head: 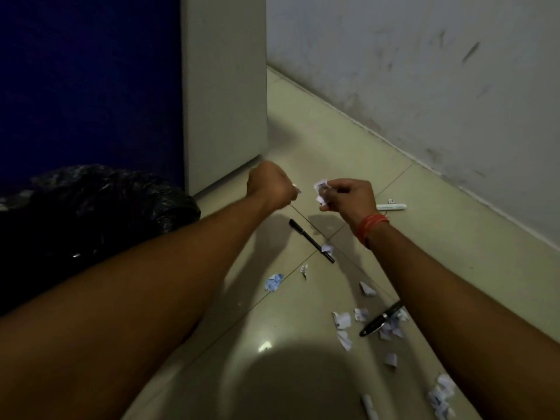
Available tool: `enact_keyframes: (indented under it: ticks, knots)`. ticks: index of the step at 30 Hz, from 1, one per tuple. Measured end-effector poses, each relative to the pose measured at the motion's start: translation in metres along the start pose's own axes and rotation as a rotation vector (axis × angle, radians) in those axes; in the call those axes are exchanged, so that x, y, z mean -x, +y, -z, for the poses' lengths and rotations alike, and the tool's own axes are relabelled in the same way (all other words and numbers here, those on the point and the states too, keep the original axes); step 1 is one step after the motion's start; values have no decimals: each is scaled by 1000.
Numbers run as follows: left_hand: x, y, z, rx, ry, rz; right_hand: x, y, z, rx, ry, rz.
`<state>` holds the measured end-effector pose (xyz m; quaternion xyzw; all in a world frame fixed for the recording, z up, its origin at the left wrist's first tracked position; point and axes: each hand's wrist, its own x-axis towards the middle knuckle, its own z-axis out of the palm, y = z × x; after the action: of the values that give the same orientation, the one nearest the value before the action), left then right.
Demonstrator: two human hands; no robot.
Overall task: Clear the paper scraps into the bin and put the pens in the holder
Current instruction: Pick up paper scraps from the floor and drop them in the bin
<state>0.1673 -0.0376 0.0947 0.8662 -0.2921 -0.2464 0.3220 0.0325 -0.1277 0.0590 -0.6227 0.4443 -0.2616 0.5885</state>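
My right hand (348, 197) is closed around a bunch of white paper scraps (321, 192), held above the floor. My left hand (271, 187) is a fist just left of it, with a small bit of paper showing at its fingers. Several more scraps (344, 321) lie scattered on the tiles at lower right. A black pen (310, 240) lies on the floor below my hands. A thicker black pen (380, 319) rests among the scraps by my right forearm. A white marker (391, 207) lies behind my right hand. The bin with a black liner (100, 201) stands at left.
A pale cabinet side (224, 86) rises behind my left hand, with a dark blue panel (91, 86) to its left. A scuffed white wall (424, 71) runs along the right. Another white pen (368, 406) lies at the bottom edge. No pen holder is visible.
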Motion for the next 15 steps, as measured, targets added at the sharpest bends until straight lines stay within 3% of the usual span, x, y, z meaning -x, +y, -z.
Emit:
enact_keyframes:
  ticks: [4, 9, 12, 15]
  knots:
    - [28, 30, 76, 102, -104, -35, 20, -45, -13, -31, -111, 100]
    - [79, 39, 181, 38, -228, -40, 52, -95, -49, -62, -298, 168]
    - [98, 21, 233, -194, -239, -7, 78, -119, -84, -40, -441, 211]
    - [114, -11, 263, -327, -279, 147, 102, -136, -123, 24, -554, 283]
